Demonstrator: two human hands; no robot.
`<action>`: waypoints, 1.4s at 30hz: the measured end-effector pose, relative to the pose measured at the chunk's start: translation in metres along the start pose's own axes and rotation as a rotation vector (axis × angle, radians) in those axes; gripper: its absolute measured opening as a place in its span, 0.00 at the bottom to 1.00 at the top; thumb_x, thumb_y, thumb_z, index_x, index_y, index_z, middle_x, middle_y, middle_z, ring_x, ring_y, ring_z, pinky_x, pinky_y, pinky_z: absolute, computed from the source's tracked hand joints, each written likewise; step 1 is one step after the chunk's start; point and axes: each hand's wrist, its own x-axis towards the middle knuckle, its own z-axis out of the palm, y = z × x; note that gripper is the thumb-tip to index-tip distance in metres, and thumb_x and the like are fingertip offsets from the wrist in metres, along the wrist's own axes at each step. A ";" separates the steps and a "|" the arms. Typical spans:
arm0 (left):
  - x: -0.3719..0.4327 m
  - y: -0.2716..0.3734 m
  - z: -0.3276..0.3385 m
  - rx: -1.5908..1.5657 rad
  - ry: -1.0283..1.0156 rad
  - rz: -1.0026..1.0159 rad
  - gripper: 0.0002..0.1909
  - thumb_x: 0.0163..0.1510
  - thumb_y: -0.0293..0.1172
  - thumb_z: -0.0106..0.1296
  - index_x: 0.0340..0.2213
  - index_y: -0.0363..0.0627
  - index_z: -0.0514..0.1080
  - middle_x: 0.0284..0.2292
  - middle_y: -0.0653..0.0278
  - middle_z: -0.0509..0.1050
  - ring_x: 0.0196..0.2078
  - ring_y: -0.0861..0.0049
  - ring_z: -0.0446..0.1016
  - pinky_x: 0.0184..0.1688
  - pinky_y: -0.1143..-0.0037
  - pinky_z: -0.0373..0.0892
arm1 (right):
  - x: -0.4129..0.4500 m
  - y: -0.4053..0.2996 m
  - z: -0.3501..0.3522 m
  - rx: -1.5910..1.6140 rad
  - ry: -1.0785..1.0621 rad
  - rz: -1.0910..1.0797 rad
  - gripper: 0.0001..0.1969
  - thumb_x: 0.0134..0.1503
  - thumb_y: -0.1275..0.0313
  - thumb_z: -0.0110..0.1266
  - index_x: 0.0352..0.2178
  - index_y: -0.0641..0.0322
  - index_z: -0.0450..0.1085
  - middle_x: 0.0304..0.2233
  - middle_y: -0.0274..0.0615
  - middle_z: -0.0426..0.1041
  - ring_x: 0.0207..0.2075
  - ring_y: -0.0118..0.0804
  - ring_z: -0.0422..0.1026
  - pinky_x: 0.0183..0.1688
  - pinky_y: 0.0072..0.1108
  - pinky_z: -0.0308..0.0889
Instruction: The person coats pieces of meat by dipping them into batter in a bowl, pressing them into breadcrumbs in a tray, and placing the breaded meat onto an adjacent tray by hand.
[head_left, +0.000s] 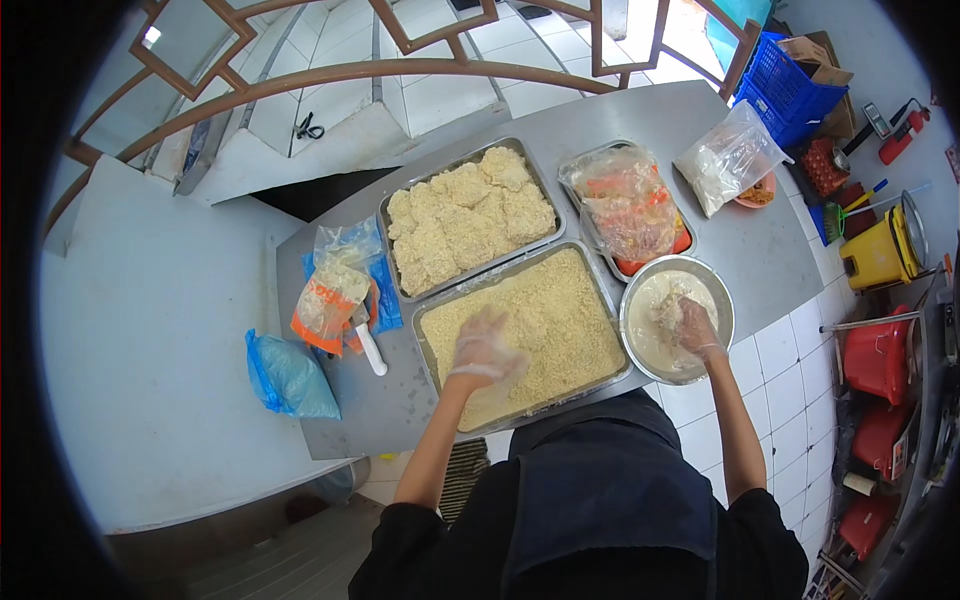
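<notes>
My left hand (484, 349), in a clear plastic glove and slightly blurred, is over the left part of a metal tray of breadcrumbs (555, 322). Its fingers are spread and nothing shows in them. At the right, my gloved right hand (691, 328) reaches into a steel bowl (729, 296) of pale, runny batter (649, 300). Its fingers close around a batter-coated piece of food (667, 309), partly hidden by the hand. Beyond the breadcrumbs, a second metal tray (559, 196) holds several crumb-coated pieces (465, 214) packed close together.
A tray (691, 244) with plastic-bagged raw meat (634, 202) lies behind the bowl. Farther right are a bag of white powder (727, 165) and a pink bowl (759, 193). At left lie an opened plastic packet (326, 304), a white-handled knife (370, 349) and a blue bag (289, 375).
</notes>
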 end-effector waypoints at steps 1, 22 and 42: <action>0.013 -0.001 0.008 -0.043 0.095 0.116 0.40 0.45 0.54 0.50 0.56 0.46 0.59 0.60 0.49 0.52 0.63 0.53 0.48 0.64 0.65 0.46 | 0.002 -0.005 -0.002 0.000 -0.005 -0.003 0.20 0.41 0.75 0.52 0.39 0.74 0.68 0.38 0.62 0.71 0.44 0.57 0.69 0.48 0.35 0.64; 0.045 0.005 0.031 -0.569 0.337 0.359 0.20 0.48 0.44 0.55 0.37 0.40 0.72 0.35 0.52 0.74 0.38 0.62 0.74 0.42 0.69 0.70 | -0.011 -0.001 -0.017 -0.004 -0.095 0.000 0.21 0.43 0.73 0.58 0.40 0.71 0.67 0.35 0.58 0.72 0.39 0.57 0.70 0.43 0.36 0.65; 0.094 0.011 0.049 0.016 0.295 0.552 0.42 0.42 0.53 0.52 0.59 0.57 0.55 0.59 0.59 0.55 0.61 0.56 0.52 0.62 0.53 0.42 | -0.012 -0.050 -0.044 0.288 -0.091 0.254 0.18 0.40 0.76 0.64 0.35 0.68 0.70 0.33 0.41 0.74 0.34 0.36 0.72 0.38 0.25 0.67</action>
